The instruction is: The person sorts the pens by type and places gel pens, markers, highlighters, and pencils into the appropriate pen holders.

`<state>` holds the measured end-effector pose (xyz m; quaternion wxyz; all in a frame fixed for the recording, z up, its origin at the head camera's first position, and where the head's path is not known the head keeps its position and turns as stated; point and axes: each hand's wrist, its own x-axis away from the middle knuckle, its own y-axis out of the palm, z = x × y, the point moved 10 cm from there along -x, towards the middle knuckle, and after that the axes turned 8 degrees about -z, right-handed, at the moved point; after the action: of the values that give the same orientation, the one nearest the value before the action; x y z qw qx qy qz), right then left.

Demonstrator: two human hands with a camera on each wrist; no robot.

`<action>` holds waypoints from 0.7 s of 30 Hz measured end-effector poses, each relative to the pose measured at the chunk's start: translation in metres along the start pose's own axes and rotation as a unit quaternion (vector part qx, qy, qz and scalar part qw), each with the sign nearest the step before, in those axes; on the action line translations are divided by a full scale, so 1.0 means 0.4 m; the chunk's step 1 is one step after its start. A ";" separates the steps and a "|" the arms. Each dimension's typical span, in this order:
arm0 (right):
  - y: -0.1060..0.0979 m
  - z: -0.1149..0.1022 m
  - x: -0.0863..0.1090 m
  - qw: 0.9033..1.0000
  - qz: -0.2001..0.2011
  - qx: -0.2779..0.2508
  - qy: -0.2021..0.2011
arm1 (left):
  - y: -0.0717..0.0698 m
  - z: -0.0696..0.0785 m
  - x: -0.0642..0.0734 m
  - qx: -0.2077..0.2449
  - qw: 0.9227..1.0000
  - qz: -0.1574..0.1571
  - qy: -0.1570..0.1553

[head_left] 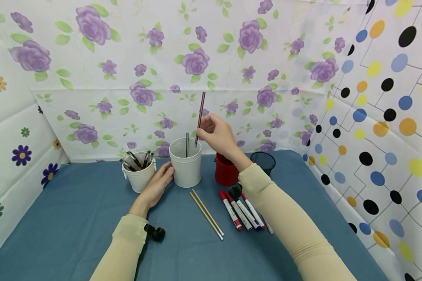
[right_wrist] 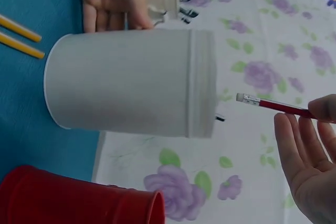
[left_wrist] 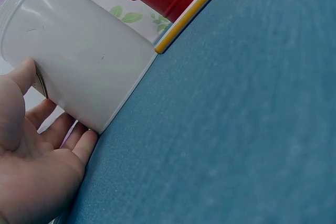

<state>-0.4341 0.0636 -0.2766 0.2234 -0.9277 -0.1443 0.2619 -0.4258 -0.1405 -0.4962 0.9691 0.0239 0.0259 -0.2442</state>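
My right hand (head_left: 217,134) pinches a red pencil (head_left: 201,111) between thumb and fingers, over the rim of a tall white bucket (head_left: 185,169). The pencil stands nearly upright with its eraser end down. In the right wrist view, the metal band and eraser (right_wrist: 247,98) are just outside the bucket's mouth. A dark pencil (head_left: 187,144) stands inside the bucket and sticks out above the rim. My left hand (head_left: 157,185) rests against the bucket's left side, its fingertips touching the wall low down in the left wrist view.
A small white bucket (head_left: 139,180) holding several black pens stands at left. Behind my right arm are a red bucket (head_left: 226,171) and a black mesh cup (head_left: 267,162). Two yellow pencils (head_left: 207,214) and several markers (head_left: 244,212) lie on the blue cloth (head_left: 183,257).
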 end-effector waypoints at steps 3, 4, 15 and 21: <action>0.017 0.016 -0.026 1.000 0.001 -0.005 0.006 | 0.000 0.000 0.001 0.000 1.000 0.000 0.000; 0.024 0.022 -0.032 1.000 -0.002 -0.007 0.010 | 0.000 0.000 0.001 -0.001 1.000 0.000 0.000; 0.100 0.084 -0.049 0.997 -0.035 -0.030 0.057 | 0.002 0.004 0.002 0.000 1.000 -0.003 0.001; 0.111 0.107 -0.042 0.996 -0.037 -0.012 0.081 | -0.001 0.003 0.002 0.000 1.000 -0.001 0.001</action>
<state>-0.4647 0.0334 -0.3239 0.2331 -0.9425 -0.1630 0.1752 -0.4251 -0.1413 -0.4952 0.9689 0.0245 0.0267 -0.2448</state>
